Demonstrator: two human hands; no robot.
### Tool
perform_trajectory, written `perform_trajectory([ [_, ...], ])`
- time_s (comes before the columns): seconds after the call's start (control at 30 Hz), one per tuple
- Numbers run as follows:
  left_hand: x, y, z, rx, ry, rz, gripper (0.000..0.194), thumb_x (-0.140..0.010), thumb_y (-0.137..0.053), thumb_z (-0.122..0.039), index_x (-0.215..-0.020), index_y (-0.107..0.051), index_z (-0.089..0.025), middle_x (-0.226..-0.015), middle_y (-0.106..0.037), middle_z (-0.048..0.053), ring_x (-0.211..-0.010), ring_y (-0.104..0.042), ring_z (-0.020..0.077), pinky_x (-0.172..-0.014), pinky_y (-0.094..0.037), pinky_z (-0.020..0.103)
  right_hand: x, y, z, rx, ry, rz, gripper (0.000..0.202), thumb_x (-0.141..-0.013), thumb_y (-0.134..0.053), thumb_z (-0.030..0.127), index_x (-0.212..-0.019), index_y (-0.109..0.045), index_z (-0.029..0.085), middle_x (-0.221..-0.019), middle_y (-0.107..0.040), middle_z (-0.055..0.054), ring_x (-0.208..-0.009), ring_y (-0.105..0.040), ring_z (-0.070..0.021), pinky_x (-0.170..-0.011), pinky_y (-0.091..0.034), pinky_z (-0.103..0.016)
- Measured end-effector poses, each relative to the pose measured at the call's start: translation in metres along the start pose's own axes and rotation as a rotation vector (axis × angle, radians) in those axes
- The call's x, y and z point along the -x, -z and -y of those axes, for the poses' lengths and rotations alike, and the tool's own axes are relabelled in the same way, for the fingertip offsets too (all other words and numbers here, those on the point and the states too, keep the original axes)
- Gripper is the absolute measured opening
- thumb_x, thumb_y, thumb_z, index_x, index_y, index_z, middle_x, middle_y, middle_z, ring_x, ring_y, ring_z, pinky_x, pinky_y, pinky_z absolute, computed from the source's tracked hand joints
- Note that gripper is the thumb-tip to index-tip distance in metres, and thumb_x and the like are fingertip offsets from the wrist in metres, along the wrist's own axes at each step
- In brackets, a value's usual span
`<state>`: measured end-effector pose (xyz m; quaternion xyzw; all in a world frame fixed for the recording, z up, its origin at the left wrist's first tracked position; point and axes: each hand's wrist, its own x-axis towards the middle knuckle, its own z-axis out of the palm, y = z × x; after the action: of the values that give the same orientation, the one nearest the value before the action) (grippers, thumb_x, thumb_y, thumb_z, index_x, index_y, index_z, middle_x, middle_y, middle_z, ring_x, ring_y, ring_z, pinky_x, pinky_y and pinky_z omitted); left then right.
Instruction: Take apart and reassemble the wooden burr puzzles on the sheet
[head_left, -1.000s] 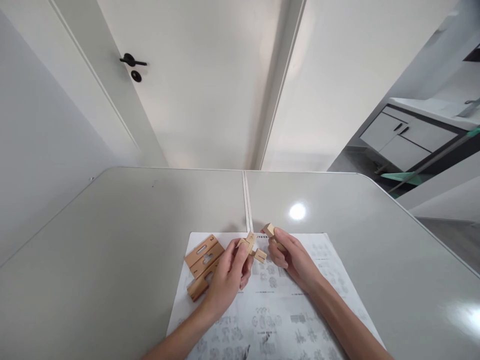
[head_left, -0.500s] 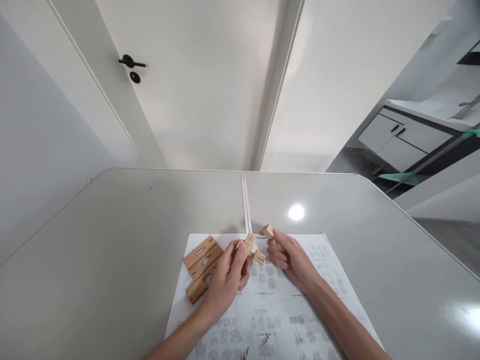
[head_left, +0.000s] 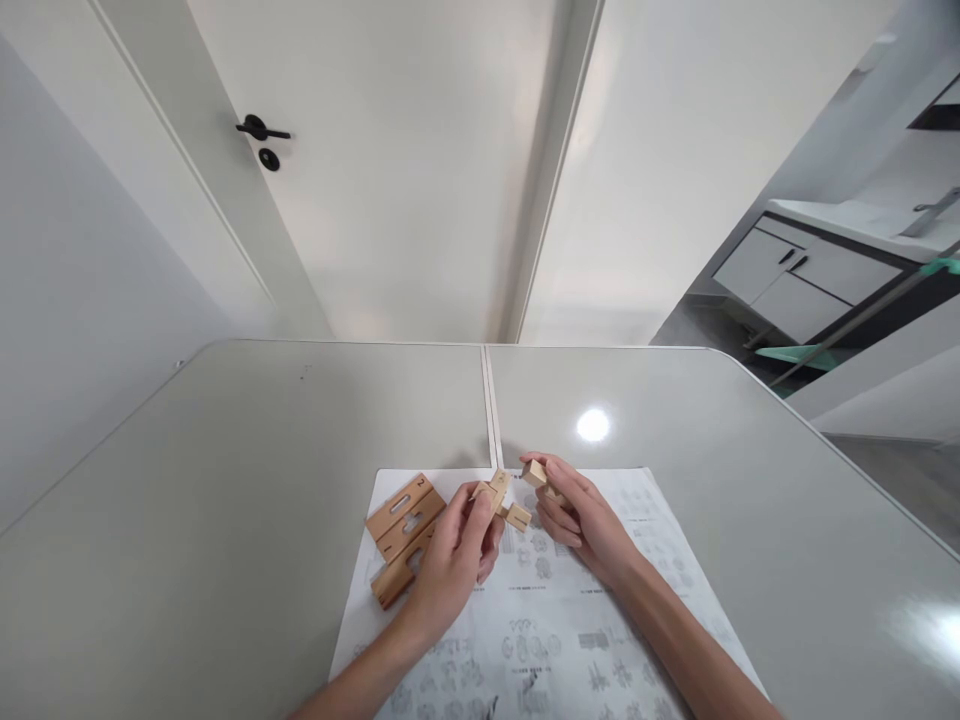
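Note:
Pale wooden puzzle pieces (head_left: 500, 487), crossed together, are gripped in my left hand (head_left: 457, 555), whose thumb presses on top. One notched end sticks out toward the right. My right hand (head_left: 581, 510) pinches a single light wooden puzzle piece (head_left: 534, 473) by its lower part, its squared end tipped up and left. A small gap separates the two hands' pieces. Beside my left hand lie darker wooden boards with cut-out slots, among them a board marked 2 (head_left: 403, 505); my fingers partly cover the nearest one (head_left: 392, 580).
Beneath both hands a printed instruction sheet (head_left: 536, 625) with small diagrams lies on the grey table (head_left: 225, 500). A seam (head_left: 491, 400) crosses the tabletop. Behind it stands a white door (head_left: 405, 180) with a black handle; a sink cabinet (head_left: 810, 265) is at the far right.
My right hand has turned its puzzle piece, and the piece's squared end now sits slightly lower. My left hand and its crossed pieces have stayed nearly still.

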<state>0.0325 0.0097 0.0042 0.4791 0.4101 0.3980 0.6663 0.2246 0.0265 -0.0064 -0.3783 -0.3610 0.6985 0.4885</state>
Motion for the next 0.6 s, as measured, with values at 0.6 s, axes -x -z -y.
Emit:
perform_trajectory([
  [0.6, 0.0007, 0.0006, -0.0011, 0.002, 0.013, -0.006, 0.040, -0.105, -0.045, -0.058, -0.086, -0.044, -0.023, -0.070, -0.045, -0.006, -0.050, -0.034, 0.0075, -0.049, -0.028, 0.024, -0.0003, -0.0028, 0.0007, -0.008, 0.035, 0.021, 0.034, -0.098, -0.066, 0.054, -0.107, -0.065, 0.021, -0.056, -0.025, 0.011, -0.049, -0.014, -0.0085, -0.047, -0.014, -0.024],
])
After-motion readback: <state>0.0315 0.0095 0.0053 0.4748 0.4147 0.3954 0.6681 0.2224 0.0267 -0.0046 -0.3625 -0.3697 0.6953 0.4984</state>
